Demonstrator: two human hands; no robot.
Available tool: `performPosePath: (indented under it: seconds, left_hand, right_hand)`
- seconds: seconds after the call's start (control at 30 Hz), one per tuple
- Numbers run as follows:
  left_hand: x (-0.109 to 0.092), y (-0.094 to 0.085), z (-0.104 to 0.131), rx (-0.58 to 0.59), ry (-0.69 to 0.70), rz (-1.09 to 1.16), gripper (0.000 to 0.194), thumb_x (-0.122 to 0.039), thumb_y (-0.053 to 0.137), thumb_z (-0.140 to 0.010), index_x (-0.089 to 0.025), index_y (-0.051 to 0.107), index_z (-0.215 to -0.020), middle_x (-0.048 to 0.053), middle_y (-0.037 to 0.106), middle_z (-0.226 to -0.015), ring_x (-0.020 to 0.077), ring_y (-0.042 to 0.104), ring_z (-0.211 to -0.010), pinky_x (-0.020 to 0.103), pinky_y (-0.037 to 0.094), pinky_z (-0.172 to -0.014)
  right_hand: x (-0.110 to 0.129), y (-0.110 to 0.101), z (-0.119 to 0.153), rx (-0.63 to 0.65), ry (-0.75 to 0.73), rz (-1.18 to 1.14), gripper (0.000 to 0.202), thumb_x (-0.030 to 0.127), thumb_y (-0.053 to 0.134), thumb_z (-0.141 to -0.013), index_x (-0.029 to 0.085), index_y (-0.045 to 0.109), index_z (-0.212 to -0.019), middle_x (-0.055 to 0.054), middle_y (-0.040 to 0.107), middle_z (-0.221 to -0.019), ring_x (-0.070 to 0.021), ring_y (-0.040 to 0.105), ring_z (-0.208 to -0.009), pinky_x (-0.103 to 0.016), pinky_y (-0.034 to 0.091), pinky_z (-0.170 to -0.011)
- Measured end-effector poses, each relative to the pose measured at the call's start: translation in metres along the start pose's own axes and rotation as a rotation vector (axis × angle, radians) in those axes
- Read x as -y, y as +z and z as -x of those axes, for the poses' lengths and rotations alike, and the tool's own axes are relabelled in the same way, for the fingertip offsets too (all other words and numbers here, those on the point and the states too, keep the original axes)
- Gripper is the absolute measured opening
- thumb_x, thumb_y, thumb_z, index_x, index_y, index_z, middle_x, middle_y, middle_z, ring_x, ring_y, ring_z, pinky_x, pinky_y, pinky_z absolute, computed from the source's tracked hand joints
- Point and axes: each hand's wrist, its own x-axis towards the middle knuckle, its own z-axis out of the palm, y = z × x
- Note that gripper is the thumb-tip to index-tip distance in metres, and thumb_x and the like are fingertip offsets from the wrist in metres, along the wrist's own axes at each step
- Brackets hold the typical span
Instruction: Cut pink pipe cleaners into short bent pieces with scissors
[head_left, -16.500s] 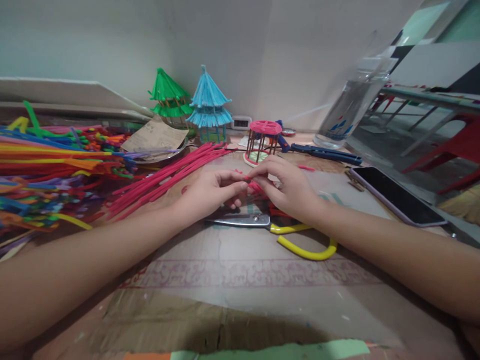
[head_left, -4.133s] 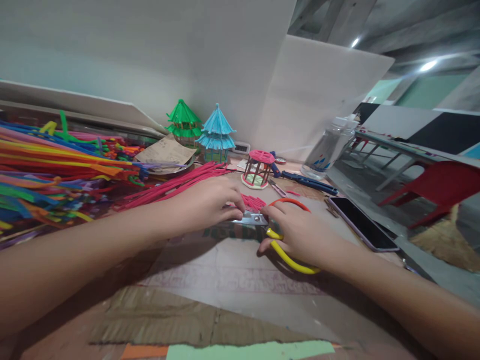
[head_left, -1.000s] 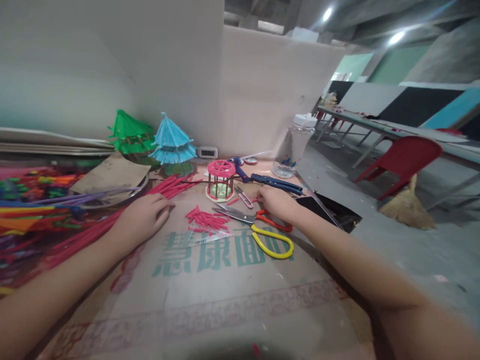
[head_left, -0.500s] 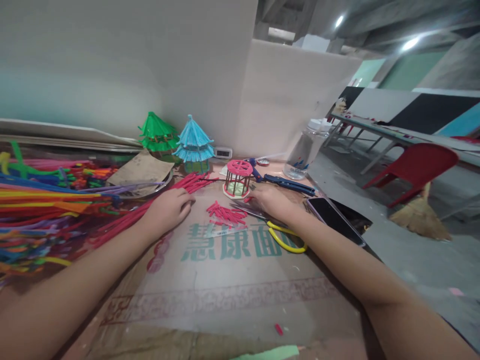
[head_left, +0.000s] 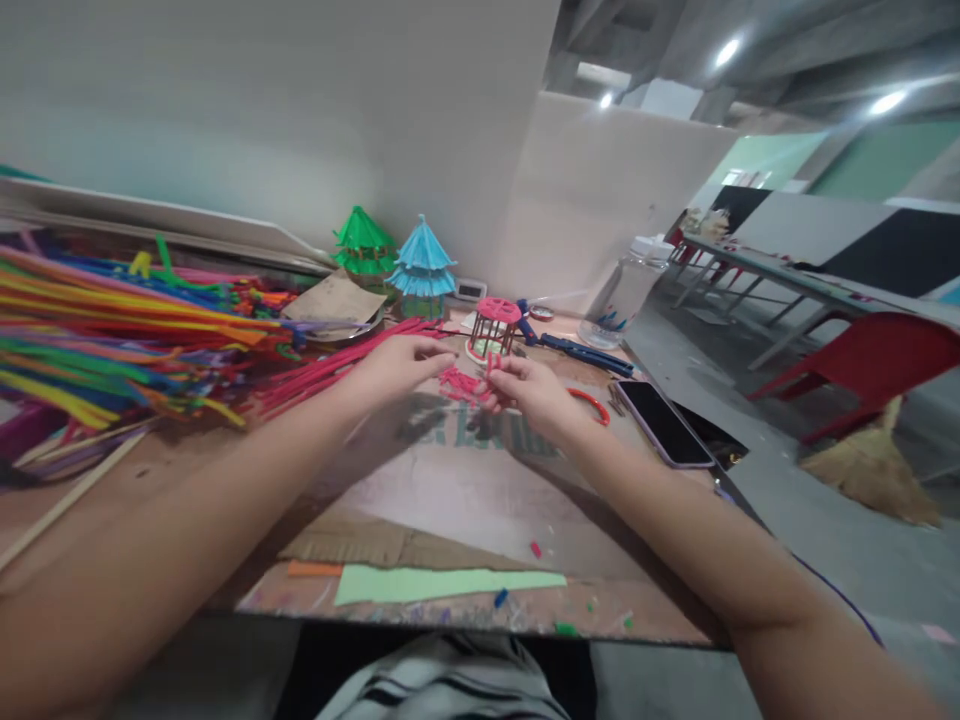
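My right hand pinches a small red piece between its fingertips, in front of the round cage-like model with a pink-red top and brown posts. Left of it, my left hand hovers near the pile of short red pieces, its fingers stretched toward the right and nothing visible in them. Long red stems lie beyond and beside my left forearm. Behind them stand a green and a light blue tiered-roof model.
Colourful stem bundles fill the left side. Blue-handled pliers, a clear bottle, a phone and an orange-red curved handle are on the right. Paper and cardboard strips lie at the front edge.
The view has shifted, showing the table's front edge. My right hand has moved off the cage-like model's base and now holds a red piece. My left hand has moved toward the small pile.
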Motion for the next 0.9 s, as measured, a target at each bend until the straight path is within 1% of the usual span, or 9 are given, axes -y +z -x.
performPosePath:
  seconds: [0.07,0.1,0.17,0.23,0.37,0.47,0.6,0.7,0.9]
  left_hand:
    - [-0.019,0.009,0.011,0.033,0.017,0.163,0.042,-0.047,0.057,-0.085,-0.014,0.072,-0.108,0.008,0.076,-0.096,0.0201,0.068,-0.084,0.028,0.051,-0.073]
    - [-0.025,0.013,0.015,0.016,0.017,0.182,0.039,-0.044,0.059,-0.084,-0.014,0.073,-0.105,0.007,0.076,-0.095,0.0197,0.068,-0.084,0.028,0.051,-0.074]
    - [-0.029,0.018,0.021,-0.011,0.029,0.203,0.032,-0.039,0.063,-0.082,-0.014,0.074,-0.099,0.007,0.076,-0.092,0.0195,0.068,-0.083,0.027,0.050,-0.073]
    - [-0.024,0.020,0.024,-0.029,0.028,0.222,0.028,-0.035,0.063,-0.080,-0.013,0.074,-0.094,0.007,0.076,-0.088,0.0188,0.068,-0.079,0.027,0.050,-0.069]
    - [-0.010,0.022,0.024,0.008,-0.010,0.187,0.026,-0.036,0.065,-0.079,-0.014,0.075,-0.086,0.005,0.075,-0.077,0.0178,0.067,-0.071,0.025,0.047,-0.062]
    - [-0.006,0.024,0.025,0.029,-0.010,0.174,0.025,-0.037,0.063,-0.080,-0.014,0.074,-0.079,0.003,0.073,-0.072,0.0171,0.065,-0.068,0.024,0.046,-0.059]
    - [-0.009,0.023,0.027,-0.033,-0.005,0.177,0.024,-0.034,0.061,-0.082,-0.013,0.073,-0.081,0.004,0.074,-0.077,0.0178,0.066,-0.072,0.025,0.047,-0.063]
    - [-0.011,0.021,0.027,-0.066,-0.014,0.167,0.024,-0.033,0.061,-0.082,-0.012,0.073,-0.084,0.006,0.074,-0.081,0.0188,0.066,-0.076,0.027,0.048,-0.068]
    - [-0.007,0.026,0.027,-0.006,0.025,0.227,0.023,-0.033,0.063,-0.081,-0.013,0.073,-0.086,0.005,0.074,-0.083,0.0186,0.067,-0.078,0.027,0.049,-0.070]
  right_hand:
    - [0.006,0.023,0.012,0.073,0.070,-0.273,0.026,0.041,0.068,-0.080,0.017,0.060,-0.082,-0.005,0.073,-0.080,-0.0113,0.066,-0.060,-0.023,0.054,-0.056]
    - [0.007,0.032,0.016,0.099,0.085,-0.358,0.027,0.041,0.072,-0.076,0.017,0.061,-0.081,-0.004,0.072,-0.077,-0.0108,0.065,-0.058,-0.022,0.053,-0.055]
    - [0.007,0.045,0.018,0.125,0.084,-0.424,0.028,0.040,0.075,-0.073,0.017,0.063,-0.081,-0.002,0.071,-0.073,-0.0101,0.064,-0.056,-0.021,0.052,-0.053]
    - [0.004,0.052,0.015,0.120,0.077,-0.437,0.028,0.040,0.076,-0.072,0.016,0.064,-0.080,-0.001,0.070,-0.070,-0.0098,0.064,-0.055,-0.021,0.052,-0.053]
    - [-0.005,0.058,0.012,0.116,0.089,-0.418,0.029,0.041,0.074,-0.073,0.016,0.064,-0.081,0.000,0.070,-0.066,-0.0105,0.063,-0.051,-0.022,0.051,-0.050]
    - [-0.007,0.061,0.016,0.132,0.094,-0.378,0.026,0.038,0.073,-0.074,0.017,0.063,-0.084,0.000,0.071,-0.067,-0.0115,0.064,-0.052,-0.024,0.053,-0.052]
    - [-0.005,0.061,0.022,0.127,0.060,-0.356,0.026,0.042,0.068,-0.080,0.017,0.061,-0.086,-0.002,0.072,-0.073,-0.0126,0.066,-0.057,-0.025,0.054,-0.056]
    - [-0.007,0.061,0.022,0.093,0.039,-0.389,0.029,0.044,0.067,-0.081,0.017,0.062,-0.090,-0.003,0.072,-0.075,-0.0125,0.066,-0.059,-0.025,0.054,-0.056]
    - [-0.013,0.060,0.019,0.019,0.032,-0.398,0.032,0.046,0.071,-0.077,0.017,0.059,-0.084,0.000,0.069,-0.068,-0.0122,0.064,-0.055,-0.025,0.053,-0.053]
